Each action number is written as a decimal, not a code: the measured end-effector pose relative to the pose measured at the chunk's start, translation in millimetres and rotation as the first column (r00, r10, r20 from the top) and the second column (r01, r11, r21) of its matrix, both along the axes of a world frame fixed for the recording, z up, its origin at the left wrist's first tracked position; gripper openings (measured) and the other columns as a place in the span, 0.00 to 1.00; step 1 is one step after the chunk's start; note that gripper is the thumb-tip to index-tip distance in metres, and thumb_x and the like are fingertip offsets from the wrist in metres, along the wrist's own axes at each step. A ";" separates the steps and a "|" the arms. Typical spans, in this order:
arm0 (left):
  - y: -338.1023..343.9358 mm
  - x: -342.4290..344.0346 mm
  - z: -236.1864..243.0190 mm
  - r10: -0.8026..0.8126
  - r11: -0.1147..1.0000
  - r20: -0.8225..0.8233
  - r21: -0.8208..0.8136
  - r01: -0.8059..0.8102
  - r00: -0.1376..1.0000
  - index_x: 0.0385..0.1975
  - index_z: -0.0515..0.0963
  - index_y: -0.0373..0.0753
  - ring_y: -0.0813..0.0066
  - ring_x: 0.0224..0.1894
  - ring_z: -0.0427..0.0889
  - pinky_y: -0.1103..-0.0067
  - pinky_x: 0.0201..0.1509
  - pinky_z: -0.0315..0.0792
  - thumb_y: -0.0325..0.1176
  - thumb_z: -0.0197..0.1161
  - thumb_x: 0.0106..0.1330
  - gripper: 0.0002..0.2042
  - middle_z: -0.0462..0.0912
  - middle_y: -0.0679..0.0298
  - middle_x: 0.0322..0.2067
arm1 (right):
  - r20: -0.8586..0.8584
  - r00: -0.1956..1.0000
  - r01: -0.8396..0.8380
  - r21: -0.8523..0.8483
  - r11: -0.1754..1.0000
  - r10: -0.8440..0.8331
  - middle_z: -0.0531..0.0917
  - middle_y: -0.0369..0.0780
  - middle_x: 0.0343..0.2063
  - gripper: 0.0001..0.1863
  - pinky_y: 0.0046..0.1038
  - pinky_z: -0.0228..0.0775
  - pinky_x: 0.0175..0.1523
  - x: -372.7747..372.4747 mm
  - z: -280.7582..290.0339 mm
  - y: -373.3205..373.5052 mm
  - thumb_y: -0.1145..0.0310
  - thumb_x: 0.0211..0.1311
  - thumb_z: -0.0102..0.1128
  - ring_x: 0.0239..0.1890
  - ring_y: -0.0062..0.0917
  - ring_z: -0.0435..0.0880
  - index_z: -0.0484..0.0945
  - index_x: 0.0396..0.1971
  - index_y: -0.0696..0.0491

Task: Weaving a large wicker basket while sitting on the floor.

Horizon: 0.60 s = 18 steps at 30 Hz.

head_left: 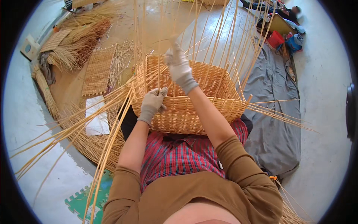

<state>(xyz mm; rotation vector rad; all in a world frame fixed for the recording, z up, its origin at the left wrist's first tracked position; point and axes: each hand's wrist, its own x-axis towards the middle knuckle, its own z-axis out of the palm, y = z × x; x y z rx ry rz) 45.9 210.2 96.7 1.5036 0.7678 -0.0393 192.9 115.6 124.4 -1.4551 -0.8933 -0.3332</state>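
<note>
A tan wicker basket [179,121] rests on my lap, its weave reaching up to a front rim, with tall upright rods rising from its walls. My left hand [153,102], in a pale glove, is closed on the front rim near the left corner, thumb on top. Over the basket's opening, my right hand [181,69] is raised, also gloved. Motion smears its fingertips beside the upright rods, so whether it grips one cannot be made out. Long loose rods [108,104] fan out from the left corner, and a thinner bunch [279,115] sticks out at the right.
Bundles of straw-coloured rods [78,41] and a woven mat [99,71] lie on the floor to the left, near a white sheet [97,115]. Grey cloth [274,112] covers the floor at right. Beyond it stand a red container [275,39] and a person [287,14].
</note>
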 end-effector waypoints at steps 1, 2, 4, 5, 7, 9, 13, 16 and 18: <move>2.3 -1.6 -1.6 -0.021 0.999 0.000 0.031 0.021 1.000 0.31 0.76 0.37 0.76 0.12 0.78 0.78 0.15 0.74 0.51 0.64 0.67 0.20 0.76 0.66 0.16 | -0.373 0.790 -0.310 0.441 0.842 0.487 0.78 0.41 0.34 0.30 0.30 0.77 0.45 0.9 -0.5 3.8 0.76 0.66 0.49 0.40 0.23 0.81 0.59 0.69 0.51; 3.3 -4.4 -3.4 -0.045 0.997 -0.001 0.061 0.045 0.999 0.31 0.76 0.37 0.76 0.12 0.78 0.78 0.14 0.74 0.51 0.64 0.66 0.20 0.77 0.65 0.17 | -0.352 0.889 -0.188 0.304 0.934 0.293 0.77 0.40 0.32 0.25 0.31 0.76 0.44 -17.6 -9.2 -25.3 0.73 0.70 0.46 0.36 0.23 0.79 0.61 0.66 0.52; 6.6 -5.5 0.7 -0.066 0.996 -0.036 0.054 0.068 0.997 0.37 0.76 0.37 0.74 0.13 0.79 0.79 0.14 0.74 0.50 0.67 0.64 0.20 0.80 0.63 0.21 | -0.448 0.880 -0.037 0.271 0.962 0.160 0.74 0.36 0.26 0.15 0.30 0.75 0.43 -63.4 -38.3 -94.8 0.71 0.75 0.42 0.30 0.22 0.75 0.66 0.58 0.55; 2.4 1.1 13.9 -0.110 0.984 0.020 0.141 0.106 0.994 0.42 0.75 0.38 0.71 0.18 0.82 0.76 0.18 0.76 0.52 0.68 0.62 0.23 0.82 0.61 0.26 | -0.579 0.783 0.001 0.367 0.930 0.227 0.72 0.34 0.23 0.11 0.28 0.74 0.43 -64.6 -62.7 -117.7 0.70 0.77 0.40 0.27 0.22 0.73 0.69 0.52 0.56; 22.9 10.0 -4.7 -0.174 0.668 -0.040 0.729 0.148 0.984 0.55 0.71 0.40 0.62 0.35 0.86 0.69 0.37 0.80 0.63 0.68 0.54 0.37 0.85 0.55 0.37 | -0.556 0.813 -0.001 0.295 0.955 0.173 0.71 0.34 0.22 0.11 0.29 0.74 0.41 -74.0 -37.4 -105.7 0.67 0.78 0.39 0.26 0.21 0.72 0.69 0.49 0.56; 8.0 29.2 7.9 -0.138 0.640 -0.052 0.758 0.129 0.989 0.56 0.71 0.40 0.60 0.37 0.85 0.68 0.40 0.78 0.66 0.66 0.53 0.40 0.85 0.53 0.38 | -0.632 0.759 0.093 0.346 0.934 0.159 0.69 0.33 0.21 0.13 0.32 0.74 0.39 -78.8 -46.4 -108.0 0.63 0.79 0.38 0.25 0.22 0.72 0.69 0.47 0.56; 4.9 46.3 5.0 -0.001 0.792 0.027 0.611 -0.016 1.000 0.53 0.72 0.40 0.68 0.39 0.84 0.76 0.39 0.77 0.55 0.72 0.55 0.32 0.84 0.57 0.39 | -0.662 0.605 -0.147 0.454 0.879 0.443 0.72 0.35 0.22 0.09 0.28 0.75 0.39 -110.0 -26.4 -103.7 0.64 0.77 0.46 0.28 0.23 0.78 0.70 0.44 0.54; -23.7 31.5 14.1 0.250 0.902 0.567 0.159 -0.402 0.785 0.50 0.75 0.40 0.79 0.39 0.82 0.83 0.37 0.77 0.34 0.71 0.62 0.18 0.82 0.62 0.40 | -0.705 0.706 0.313 0.228 0.922 -0.065 0.83 0.40 0.32 0.05 0.24 0.74 0.35 -70.2 -34.4 -144.9 0.67 0.74 0.51 0.30 0.23 0.81 0.71 0.39 0.52; -54.7 29.0 41.5 -0.055 0.911 0.618 0.352 -0.214 0.784 0.48 0.76 0.40 0.78 0.36 0.82 0.80 0.35 0.77 0.35 0.66 0.66 0.14 0.82 0.62 0.41 | -0.766 0.639 0.312 0.186 0.932 -0.061 0.84 0.41 0.35 0.03 0.23 0.75 0.37 -68.0 -50.1 -169.0 0.69 0.73 0.51 0.34 0.23 0.83 0.70 0.39 0.52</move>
